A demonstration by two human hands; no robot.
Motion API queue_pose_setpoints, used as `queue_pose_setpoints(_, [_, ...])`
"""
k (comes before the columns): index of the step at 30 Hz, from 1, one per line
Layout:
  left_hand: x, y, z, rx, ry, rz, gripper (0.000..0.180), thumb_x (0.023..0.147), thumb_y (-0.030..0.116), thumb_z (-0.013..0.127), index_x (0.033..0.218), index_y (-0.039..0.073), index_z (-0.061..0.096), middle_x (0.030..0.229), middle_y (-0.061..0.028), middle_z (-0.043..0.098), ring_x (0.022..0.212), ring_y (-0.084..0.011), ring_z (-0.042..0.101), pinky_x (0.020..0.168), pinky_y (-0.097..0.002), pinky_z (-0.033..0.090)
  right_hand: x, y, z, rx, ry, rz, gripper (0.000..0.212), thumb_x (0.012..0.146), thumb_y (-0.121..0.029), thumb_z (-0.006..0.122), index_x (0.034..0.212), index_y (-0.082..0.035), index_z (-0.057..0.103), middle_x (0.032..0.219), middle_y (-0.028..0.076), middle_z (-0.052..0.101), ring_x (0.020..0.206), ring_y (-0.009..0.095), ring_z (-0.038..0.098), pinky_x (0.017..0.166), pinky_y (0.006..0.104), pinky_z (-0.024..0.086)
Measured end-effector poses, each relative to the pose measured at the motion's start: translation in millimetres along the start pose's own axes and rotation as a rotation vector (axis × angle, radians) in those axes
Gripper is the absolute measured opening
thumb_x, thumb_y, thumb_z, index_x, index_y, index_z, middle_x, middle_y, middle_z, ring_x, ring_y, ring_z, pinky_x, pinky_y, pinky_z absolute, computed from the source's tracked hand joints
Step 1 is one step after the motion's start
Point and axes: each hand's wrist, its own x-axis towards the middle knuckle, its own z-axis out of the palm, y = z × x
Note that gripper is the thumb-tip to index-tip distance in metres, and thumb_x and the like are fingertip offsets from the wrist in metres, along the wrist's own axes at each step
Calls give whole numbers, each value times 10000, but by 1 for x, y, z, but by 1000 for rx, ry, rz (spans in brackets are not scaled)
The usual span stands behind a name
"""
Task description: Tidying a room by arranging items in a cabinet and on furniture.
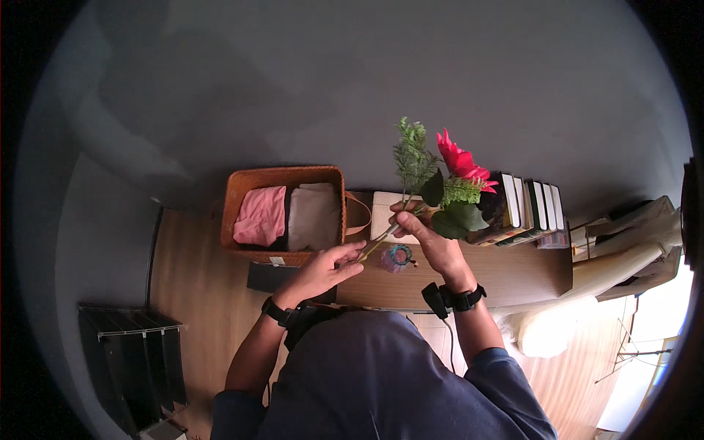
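A bunch of flowers with a red bloom [463, 161], a feathery green sprig [413, 154] and broad dark leaves [458, 220] tilts up and to the right above the wooden desk. My right hand [431, 238] is closed around its stems, just under the leaves. Lower down, my left hand [330, 265] pinches the stem ends between thumb and fingers. Just below the stems, on the desk, stands a small glass vase [397, 258], pinkish-purple with a bluish rim. Behind my right hand lies an open notebook [383, 213], partly covered.
A woven brown basket [336, 174] holding folded pink and grey cloths stands at the left. Several upright books [524, 205] line the right of the desk [499, 271]. A black rack [132, 359] is at the lower left, and pale draped fabric [616, 271] hangs beyond the desk's right end.
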Motion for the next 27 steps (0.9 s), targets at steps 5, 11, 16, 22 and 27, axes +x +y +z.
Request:
queue_pose_setpoints(5, [5,-5,3,-28,60,-7,366,956,146,576,1266,-44,535,1033,-86,683,977,-117,620,858,-257,495,2,-6,0,-18,-4,-35,286,915,-209,643,1087,19,639,931,66,665,772,127,610,712,270,523])
queue_pose_setpoints(11, [8,-2,1,-119,44,36,327,969,144,553,1229,-54,556,1021,-84,676,962,-113,622,844,-257,498,4,0,-10,-17,-12,-61,279,918,-203,638,1102,8,640,936,59,665,770,119,608,680,262,528])
queue_pose_setpoints(16, [9,2,-2,-136,-1,16,293,963,121,553,1198,-53,567,1011,-84,673,944,-119,625,840,-263,498,6,3,-14,11,-36,-56,292,918,-212,640,1113,5,636,933,56,657,771,118,609,669,259,523])
queue_pose_setpoints(22, [11,6,-3,-186,-39,-9,212,946,88,569,1117,-35,592,983,-75,673,930,-120,624,834,-262,498,6,-4,-11,12,-46,-18,341,921,-244,636,1166,-7,623,931,43,651,769,109,601,666,249,509])
queue_pose_setpoints(27, [13,2,-5,-215,-41,-23,195,938,101,591,1084,-26,615,980,-68,671,928,-115,624,823,-259,503,7,-1,-11,34,-56,7,362,951,-267,588,1208,-12,599,893,25,636,744,97,585,660,241,499])
